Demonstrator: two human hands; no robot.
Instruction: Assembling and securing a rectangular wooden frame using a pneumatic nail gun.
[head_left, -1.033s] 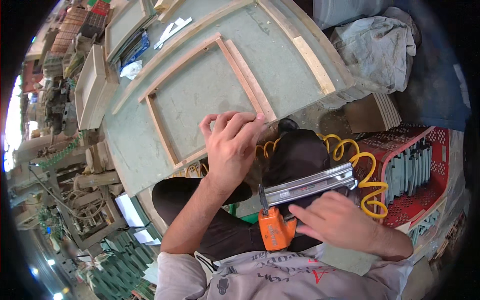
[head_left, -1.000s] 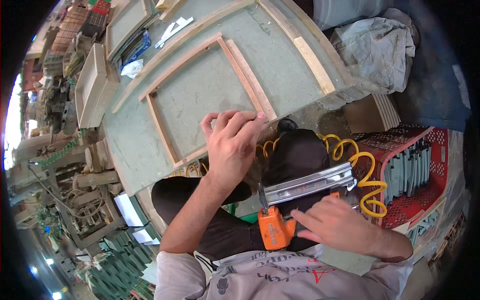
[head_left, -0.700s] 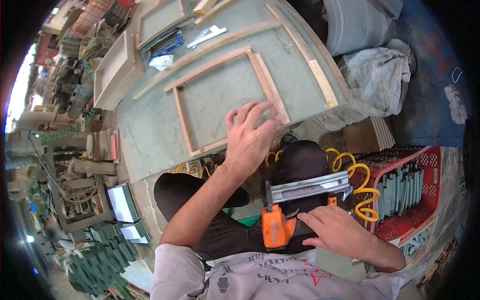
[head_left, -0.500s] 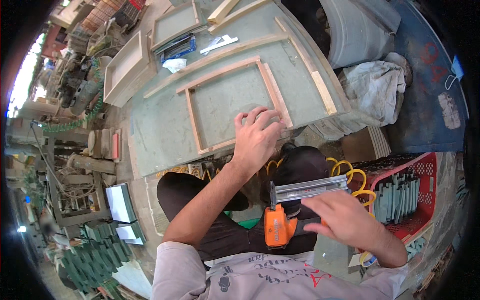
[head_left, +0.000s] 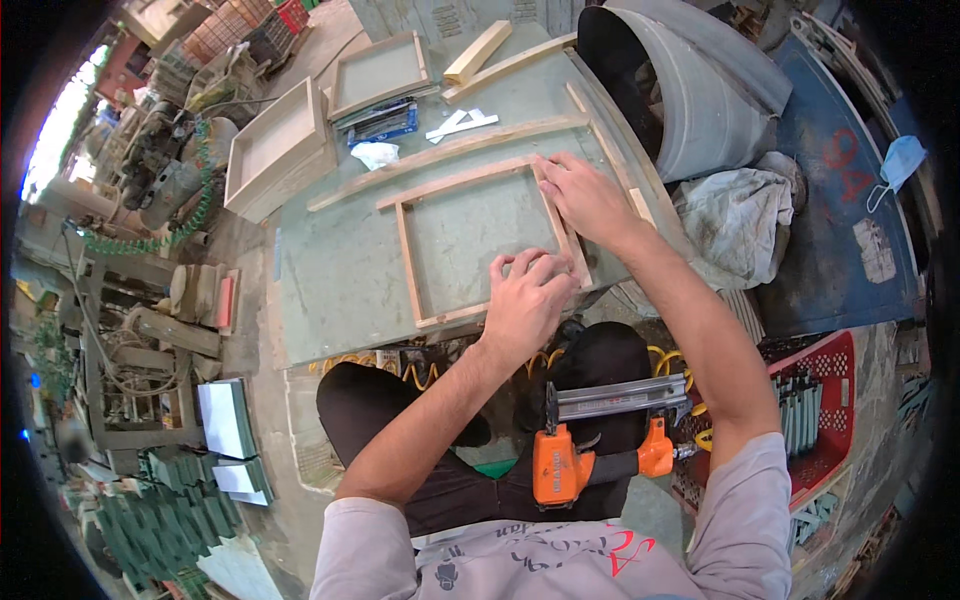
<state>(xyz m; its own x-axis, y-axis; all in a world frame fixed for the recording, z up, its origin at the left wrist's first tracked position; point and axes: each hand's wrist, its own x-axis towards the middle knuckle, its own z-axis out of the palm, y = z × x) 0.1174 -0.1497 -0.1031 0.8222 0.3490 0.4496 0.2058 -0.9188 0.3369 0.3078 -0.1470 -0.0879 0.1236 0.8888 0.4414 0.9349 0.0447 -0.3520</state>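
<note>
A rectangular frame of thin wooden strips (head_left: 408,262) lies flat on the worktable, with a doubled strip along its right side. My left hand (head_left: 527,298) curls its fingers over the near right corner of the frame. At the far right corner, my right hand (head_left: 590,203) closes around the strips, its fingertips partly hidden. Across my lap rests an orange and grey nail gun (head_left: 560,468), held by neither hand. A yellow coiled air hose (head_left: 665,362) shows beside it.
The greenish worktable (head_left: 340,300) also carries a long wooden strip (head_left: 450,158), a blue packet (head_left: 385,124) and white pieces (head_left: 462,125). A wooden drawer box (head_left: 280,150) stands at its left edge. A red crate (head_left: 840,400) sits at my right, below a bundled cloth (head_left: 735,215).
My right hand has left the nail gun on my lap and reached forward to the frame's far right corner. My left hand stays at the near corner.
</note>
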